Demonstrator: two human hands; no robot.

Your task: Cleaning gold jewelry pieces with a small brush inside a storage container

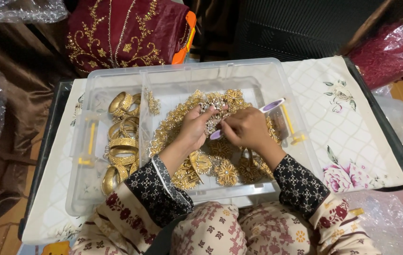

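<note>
Jewelled ornament (212, 114), silver-toned and studded, sits above the middle of the clear plastic box (182, 75), pinched in the left hand (193, 126). Beside it, the right hand (246, 127) is clenched around a purple-and-white brush (270, 106) touching the ornament. Gold filigree pieces (225, 172) fill the box beneath both hands; gold bangles (122, 141) lie in the box's left compartment.

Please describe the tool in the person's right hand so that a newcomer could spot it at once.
Start at the clear plastic box on the floral-covered table; its large compartment is heaped with gold ornaments. Above that heap, the right hand holds a small brush. It is the only white and purple thing among all the gold, its handle slanting up to the right.
</note>
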